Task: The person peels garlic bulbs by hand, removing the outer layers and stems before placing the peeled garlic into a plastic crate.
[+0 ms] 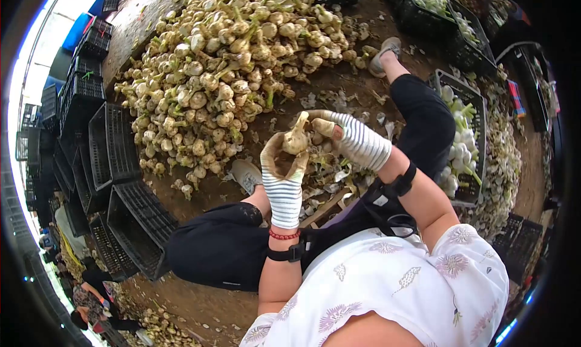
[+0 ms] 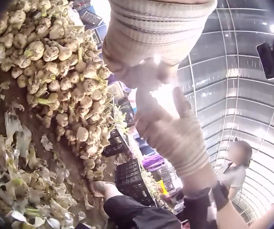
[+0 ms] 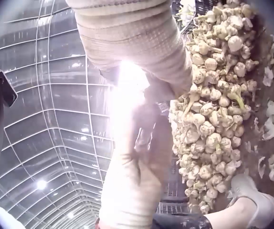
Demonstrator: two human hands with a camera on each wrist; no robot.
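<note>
Bare earth under a greenhouse roof carries a broad garlic pile (image 1: pixel 230 62), the landmark in front of a seated person. Just short of that pile, the gloved left hand (image 1: pixel 282 178) cups a garlic bulb (image 1: pixel 296 138) with curled fingers, while the gloved right hand (image 1: pixel 348 136) pinches its top. Black crates (image 1: pixel 115 165) flank the pile's left edge; trimmed husks (image 1: pixel 330 171) lie near it.
</note>
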